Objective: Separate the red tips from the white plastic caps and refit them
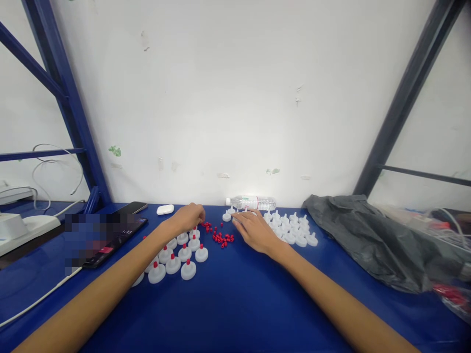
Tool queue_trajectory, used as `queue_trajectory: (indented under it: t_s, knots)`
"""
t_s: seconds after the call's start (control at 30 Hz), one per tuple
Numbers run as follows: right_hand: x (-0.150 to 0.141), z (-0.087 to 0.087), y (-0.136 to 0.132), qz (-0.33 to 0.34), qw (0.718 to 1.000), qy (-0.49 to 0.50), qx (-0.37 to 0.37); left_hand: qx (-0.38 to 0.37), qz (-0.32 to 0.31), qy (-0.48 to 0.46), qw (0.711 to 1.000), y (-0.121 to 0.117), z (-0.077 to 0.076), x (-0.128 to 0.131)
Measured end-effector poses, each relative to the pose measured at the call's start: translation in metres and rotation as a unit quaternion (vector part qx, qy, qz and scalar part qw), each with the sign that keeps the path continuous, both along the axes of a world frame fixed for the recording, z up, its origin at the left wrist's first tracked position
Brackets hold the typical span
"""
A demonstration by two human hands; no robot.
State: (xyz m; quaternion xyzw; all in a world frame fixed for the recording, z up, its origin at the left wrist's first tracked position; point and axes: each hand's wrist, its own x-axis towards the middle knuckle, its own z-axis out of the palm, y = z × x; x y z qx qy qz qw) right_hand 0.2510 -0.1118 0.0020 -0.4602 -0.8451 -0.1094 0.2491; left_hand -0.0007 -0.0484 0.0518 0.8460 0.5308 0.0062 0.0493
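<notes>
My left hand [190,216] reaches over the back of a group of white spouted lids with red tips [172,264]. Its fingers are curled down and pressed together beside loose small red caps [222,239]; whatever they hold, if anything, is hidden. My right hand [253,229] is palm down with its fingers stretched out to the left. Its fingertips are close to a plain white spouted lid [226,216]; I cannot tell whether they touch it. To the right of that hand stands a cluster of white spouted lids [290,228] without red tips.
A clear plastic bottle [253,202] lies along the wall behind my right hand. At left are a white earbud case [165,210], a phone [132,208] and a dark lit-screen device [117,242] with a cable. A grey plastic sheet [353,235] covers the blue table's right side.
</notes>
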Motion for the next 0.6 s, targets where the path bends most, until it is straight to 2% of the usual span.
queue_trajectory:
  t_s: [0.17, 0.33, 0.47, 0.6]
  knots:
    - [0.0, 0.0, 0.0, 0.005, 1.0, -0.005, -0.003, -0.027, 0.003, 0.019, 0.999, 0.007, -0.005, -0.002]
    - [-0.001, 0.0, -0.001, 0.006, 1.0, -0.006, -0.002, -0.022, -0.005, 0.017, 1.0, 0.019, -0.013, -0.003]
    - [-0.001, 0.0, -0.001, 0.009, 1.0, -0.007, 0.003, 0.008, -0.023, -0.002, 1.0, 0.023, -0.015, -0.004]
    - [0.0, 0.001, -0.001, 0.019, 1.0, -0.008, 0.012, 0.064, -0.052, -0.049, 0.995, 0.016, -0.008, -0.006]
